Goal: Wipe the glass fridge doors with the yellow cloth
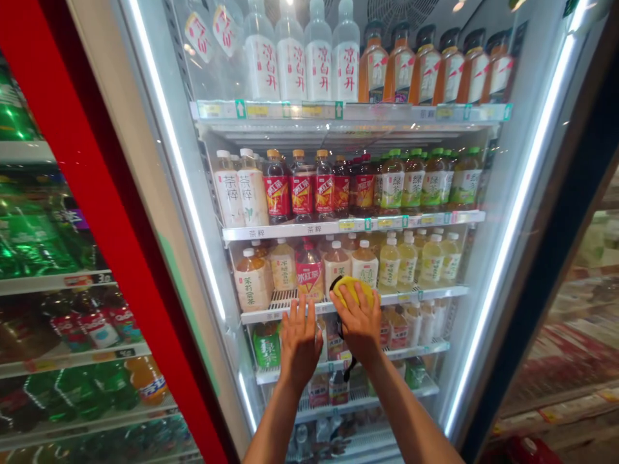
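Note:
My right hand [355, 319] lies over a yellow pad [356, 291] with a black edge, its fingers spread across the pad. A black strap [349, 368] dangles below that hand. To its left, my left hand [300, 338] is held up flat with fingers stretched out and nothing in it. Both hands are in front of a lit drinks cooler, seemingly at its glass door, which shows faint reflections. Behind the hands stand a red-labelled tea bottle [309, 270] and a white shelf edge [271, 314]. Whether the left palm touches the glass, I cannot tell.
Several cooler shelves hold rows of bottles, with clear water bottles [316, 58] and amber bottles [425, 67] on top. Bright light strips [178, 161] run down both sides. A red-framed cooler [97, 161] stands left; blurred shelving [565, 309] is at the right.

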The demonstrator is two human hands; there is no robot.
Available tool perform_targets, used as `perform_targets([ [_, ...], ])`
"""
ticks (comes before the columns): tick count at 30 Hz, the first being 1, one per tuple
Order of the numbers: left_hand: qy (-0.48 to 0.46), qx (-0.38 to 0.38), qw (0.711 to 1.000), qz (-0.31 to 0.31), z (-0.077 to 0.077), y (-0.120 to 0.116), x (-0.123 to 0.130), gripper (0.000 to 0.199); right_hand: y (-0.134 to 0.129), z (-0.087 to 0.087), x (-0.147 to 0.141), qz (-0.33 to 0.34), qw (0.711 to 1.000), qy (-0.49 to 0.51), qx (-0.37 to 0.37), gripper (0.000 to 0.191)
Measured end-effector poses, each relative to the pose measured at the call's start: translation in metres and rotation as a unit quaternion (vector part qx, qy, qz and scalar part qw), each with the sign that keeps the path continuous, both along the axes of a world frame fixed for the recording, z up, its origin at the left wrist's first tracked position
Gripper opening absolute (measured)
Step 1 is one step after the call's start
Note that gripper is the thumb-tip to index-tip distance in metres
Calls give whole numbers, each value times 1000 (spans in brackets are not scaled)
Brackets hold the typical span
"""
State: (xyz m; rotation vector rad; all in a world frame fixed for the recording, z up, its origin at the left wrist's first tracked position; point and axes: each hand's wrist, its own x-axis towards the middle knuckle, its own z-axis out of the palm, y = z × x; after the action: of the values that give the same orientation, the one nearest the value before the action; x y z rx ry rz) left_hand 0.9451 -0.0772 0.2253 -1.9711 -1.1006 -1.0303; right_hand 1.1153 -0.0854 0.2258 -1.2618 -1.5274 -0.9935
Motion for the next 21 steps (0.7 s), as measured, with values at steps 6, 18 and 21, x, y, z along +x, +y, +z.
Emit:
perform_targets([
  [6, -29, -29, 999, 6, 3, -3, 20, 88, -6, -3, 58, -58, 993, 97, -36, 65],
  [18, 5, -44, 999, -10, -2, -3, 61, 88, -13, 5, 106, -34, 999, 3, -3, 55],
  [21, -30, -36, 999, -13, -5, -6, 76, 89, -15, -7, 134, -54, 998, 45, 5, 58],
])
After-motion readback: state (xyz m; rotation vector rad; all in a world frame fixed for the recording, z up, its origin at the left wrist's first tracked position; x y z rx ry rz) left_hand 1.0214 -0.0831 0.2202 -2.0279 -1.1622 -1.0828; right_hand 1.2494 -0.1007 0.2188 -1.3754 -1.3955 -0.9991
